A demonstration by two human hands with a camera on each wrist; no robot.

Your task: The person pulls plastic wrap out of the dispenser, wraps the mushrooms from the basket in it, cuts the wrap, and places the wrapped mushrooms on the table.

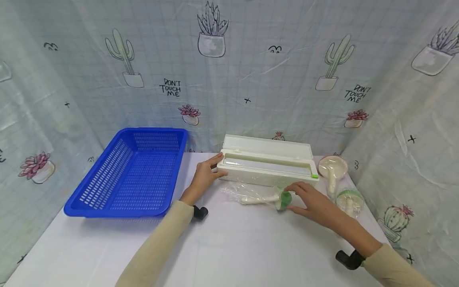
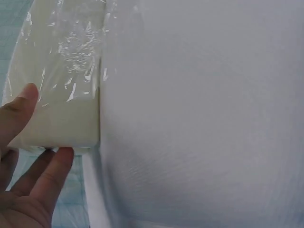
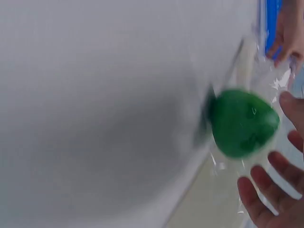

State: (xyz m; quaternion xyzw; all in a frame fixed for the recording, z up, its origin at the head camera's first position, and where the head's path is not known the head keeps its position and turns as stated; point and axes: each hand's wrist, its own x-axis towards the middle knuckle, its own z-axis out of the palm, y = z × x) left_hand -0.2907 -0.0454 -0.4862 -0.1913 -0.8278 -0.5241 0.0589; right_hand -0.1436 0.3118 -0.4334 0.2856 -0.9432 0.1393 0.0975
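A long white cling film dispenser (image 1: 267, 175) lies with its lid raised, a white roll inside and a green slider at its right end. My left hand (image 1: 205, 175) grips its left end, thumb on the front wall and fingers at the end in the left wrist view. Clear film (image 2: 76, 52) hangs over that wall. In front lies a white-handled thing with a rounded green head (image 1: 285, 199), its handle pointing left amid clear film. My right hand (image 1: 310, 201) is spread around the green head; in the right wrist view its fingers stand apart from it.
A blue plastic basket (image 1: 143, 213) with perforated walls stands on the left of the white table (image 1: 251, 247). To the right lie a film-wrapped, white round-headed thing (image 1: 332, 165) and a green-rimmed one (image 1: 351, 199). A cactus-print curtain (image 1: 244, 79) hangs behind and at the sides.
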